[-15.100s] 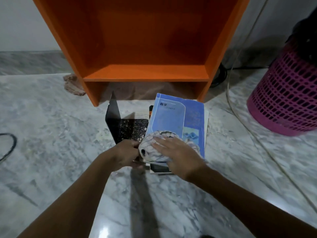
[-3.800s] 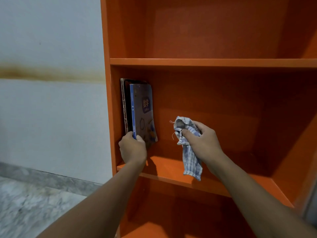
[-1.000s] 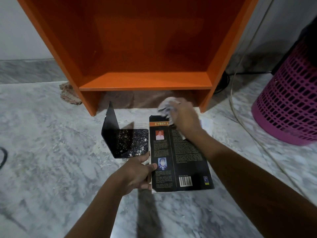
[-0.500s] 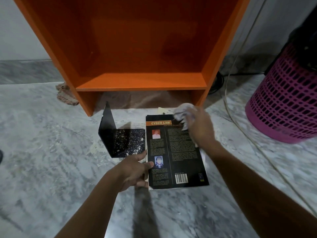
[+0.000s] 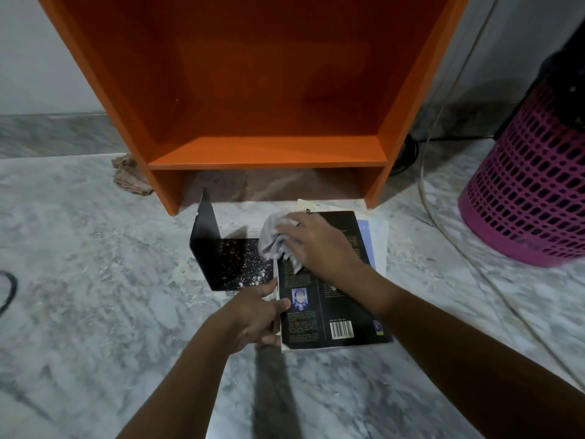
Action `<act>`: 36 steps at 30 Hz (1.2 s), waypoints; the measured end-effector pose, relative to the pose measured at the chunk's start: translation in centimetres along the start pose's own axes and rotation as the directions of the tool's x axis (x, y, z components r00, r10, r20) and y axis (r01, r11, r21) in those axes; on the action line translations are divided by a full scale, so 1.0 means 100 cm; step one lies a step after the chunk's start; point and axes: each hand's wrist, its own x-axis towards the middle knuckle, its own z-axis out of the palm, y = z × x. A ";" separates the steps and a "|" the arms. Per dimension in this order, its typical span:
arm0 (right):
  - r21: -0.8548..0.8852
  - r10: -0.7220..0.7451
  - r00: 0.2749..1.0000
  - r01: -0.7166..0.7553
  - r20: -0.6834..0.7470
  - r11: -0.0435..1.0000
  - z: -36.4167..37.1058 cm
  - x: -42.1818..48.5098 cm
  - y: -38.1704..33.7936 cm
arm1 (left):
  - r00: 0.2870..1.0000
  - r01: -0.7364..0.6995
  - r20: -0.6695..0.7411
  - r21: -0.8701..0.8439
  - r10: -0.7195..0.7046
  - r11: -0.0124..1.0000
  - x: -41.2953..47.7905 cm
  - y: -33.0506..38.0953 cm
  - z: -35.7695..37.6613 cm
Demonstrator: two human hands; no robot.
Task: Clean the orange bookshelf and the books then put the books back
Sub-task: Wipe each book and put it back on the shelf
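Floor of grey marble point(image 5: 79, 280) fills our view, with a loop of black cable point(image 5: 9, 289) at its far left edge. Further in we see a crumpled brown rag point(image 5: 128, 177) lying against the left leg of the orange bookshelf point(image 5: 269, 156). In front of the bookshelf a black bookend point(image 5: 221, 261) stands on the floor, its flat foot speckled with white dust. Just right of it our left hand point(image 5: 253, 315) holds the left edge of a black book point(image 5: 342, 312), thumb on the back cover and fingers curled along its side. This book lies flat on the floor on top of a blue book point(image 5: 378, 245) and a sheet of paper point(image 5: 308, 205). Our right hand point(image 5: 319, 248) grips a bunched pale cloth point(image 5: 273, 242) and presses it on the black book's upper left corner. Right of the books a pale cord point(image 5: 423, 182) runs across the floor, and a pink basket point(image 5: 531, 198) stands at the far right.
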 end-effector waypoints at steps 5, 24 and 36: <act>0.199 0.534 0.817 -0.499 -0.216 0.844 -0.013 0.016 0.079 | 1.000 0.006 -0.006 -0.010 -0.006 1.000 0.000 -0.001 -0.002; 0.122 -0.098 0.995 0.101 -0.031 0.987 -0.011 -0.127 -0.053 | 0.996 0.080 -0.038 0.101 -0.077 0.992 0.007 0.007 -0.010; 0.322 0.658 0.692 -0.576 -0.298 0.751 -0.032 -0.151 0.036 | 0.999 0.011 -0.034 0.140 -0.006 0.990 0.006 0.007 -0.007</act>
